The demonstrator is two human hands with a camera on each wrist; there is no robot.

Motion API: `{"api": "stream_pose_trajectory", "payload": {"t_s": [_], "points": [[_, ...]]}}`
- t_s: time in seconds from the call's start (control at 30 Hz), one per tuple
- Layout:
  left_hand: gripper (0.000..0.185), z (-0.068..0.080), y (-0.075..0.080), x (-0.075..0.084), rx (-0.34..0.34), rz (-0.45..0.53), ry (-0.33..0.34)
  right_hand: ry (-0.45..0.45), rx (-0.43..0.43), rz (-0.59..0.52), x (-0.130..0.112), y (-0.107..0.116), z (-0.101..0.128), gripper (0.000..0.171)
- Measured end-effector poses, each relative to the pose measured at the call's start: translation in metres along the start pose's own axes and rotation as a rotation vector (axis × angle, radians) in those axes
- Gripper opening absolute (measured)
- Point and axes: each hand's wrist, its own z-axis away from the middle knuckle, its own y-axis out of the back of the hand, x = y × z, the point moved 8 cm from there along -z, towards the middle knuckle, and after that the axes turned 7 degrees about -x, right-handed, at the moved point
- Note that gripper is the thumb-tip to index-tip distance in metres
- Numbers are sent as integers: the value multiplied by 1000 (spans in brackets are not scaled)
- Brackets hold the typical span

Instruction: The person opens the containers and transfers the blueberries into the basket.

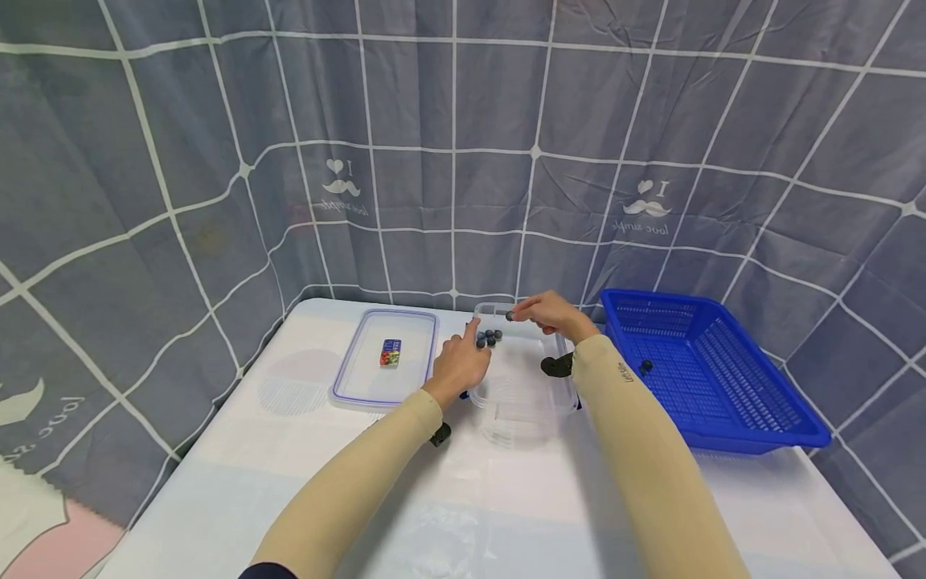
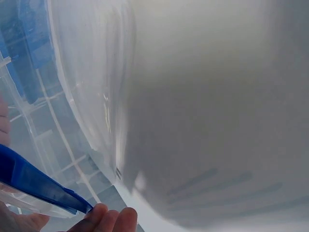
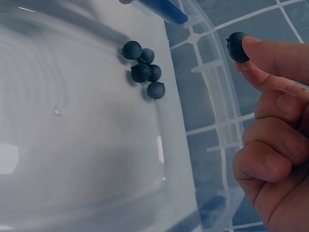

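Observation:
A clear plastic container (image 1: 522, 366) with blue side latches sits on the table, several blueberries (image 3: 141, 72) bunched in its far left part. My left hand (image 1: 459, 362) grips the container's left side; in the left wrist view its fingertips (image 2: 126, 218) lie against a blue latch (image 2: 38, 186). Over the far rim, my right hand (image 1: 550, 312) pinches one blueberry (image 3: 237, 47) between thumb and index finger, its other fingers curled in.
To the left lies a clear lid (image 1: 412, 382) with a blue seal and a colourful label (image 1: 390, 354). A blue basket (image 1: 723, 386) stands on the right, with a few dark berries (image 1: 646, 366) in it. A grey checked curtain (image 1: 405, 193) hangs behind the table.

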Motion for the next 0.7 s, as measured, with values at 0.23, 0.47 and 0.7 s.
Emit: {"api": "stream_pose_trajectory", "payload": {"t_s": [0.23, 0.47, 0.7], "points": [[64, 0, 1, 0, 7, 4, -18, -3, 25, 28, 1, 21, 9, 39], [64, 3, 2, 1, -6, 15, -20, 9, 25, 25, 1, 44, 26, 46], [64, 4, 2, 1, -10, 20, -22, -8, 51, 16, 11, 70, 41, 48]]}}
